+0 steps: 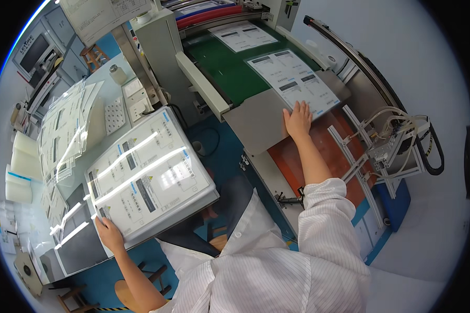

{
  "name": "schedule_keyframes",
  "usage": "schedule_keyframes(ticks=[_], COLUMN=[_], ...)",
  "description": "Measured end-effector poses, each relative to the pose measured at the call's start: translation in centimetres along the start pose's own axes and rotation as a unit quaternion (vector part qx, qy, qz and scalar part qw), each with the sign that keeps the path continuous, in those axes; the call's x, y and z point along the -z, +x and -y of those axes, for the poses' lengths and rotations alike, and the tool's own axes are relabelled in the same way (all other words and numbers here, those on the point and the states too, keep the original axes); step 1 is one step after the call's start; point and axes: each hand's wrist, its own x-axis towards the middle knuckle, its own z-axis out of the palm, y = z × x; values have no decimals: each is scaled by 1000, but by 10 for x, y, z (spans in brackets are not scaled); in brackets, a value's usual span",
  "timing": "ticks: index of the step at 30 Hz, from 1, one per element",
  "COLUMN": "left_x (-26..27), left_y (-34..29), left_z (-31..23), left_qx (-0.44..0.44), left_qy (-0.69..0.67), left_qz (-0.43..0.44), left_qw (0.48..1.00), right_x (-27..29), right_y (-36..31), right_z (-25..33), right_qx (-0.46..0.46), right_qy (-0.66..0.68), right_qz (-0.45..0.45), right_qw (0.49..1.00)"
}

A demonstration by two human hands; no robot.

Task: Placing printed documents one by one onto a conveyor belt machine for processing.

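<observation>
White striped sleeves and coat closest to the lens, both forearms reaching out from them. Left hand (109, 233) clamped on the near corner of a thick stack of glossy printed sheets (150, 180), thumb on top, fingers hidden underneath; the stack sits tilted, far end over the grey surface (78, 249), near edge hanging off toward the person. Right hand (297, 119) flat, fingers spread, pressing on the lower edge of a single printed sheet (293, 83) where it comes off the green conveyor belt (230, 68) onto the grey metal ramp (256, 125). The single sheet looks light, thin and floppy, probably slick; I'd slide it with a flat palm or pinch it at the near edge, since a corner grab would likely curl it. The stack looks heavy for one hand and the top sheets could slip, so it wants support from beneath. A second sheet (243, 35) lies further up the belt. More glossy sheets fanned out (62, 125) at far left, with a white power strip (136, 99) beside them. The white machine housing (159, 47) and side rail (201, 86) stand between stack and belt. Bracket frame with hoses (391, 146) crowds the right of the ramp over an orange plate (318, 156).
</observation>
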Motion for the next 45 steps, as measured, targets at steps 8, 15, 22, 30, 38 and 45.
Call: schedule_keyframes(ticks=[8,15,22,30,38,45], left_x=[0,7,5,14,65,52], left_y=[1,-3,-7,-6,-1,-1], left_z=[2,-8,-7,0,14,39], left_qx=[4,15,3,-99,146,74], left_qy=[-4,-11,-49,-104,-553,-371], left_qz=[-13,-24,-53,-181,215,95], left_qw=[1000,1000,997,973,791,921], right_x=[20,36,73,149,141,138], right_y=[-37,-47,-84,-202,-230,-235], right_z=[-28,-14,49,132,163,200], right_qx=[81,120,203,553,655,608], right_qy=[34,-38,148,240,186,106], right_qz=[105,149,75,-21,5,58], right_qw=[991,981,965,797,733,785])
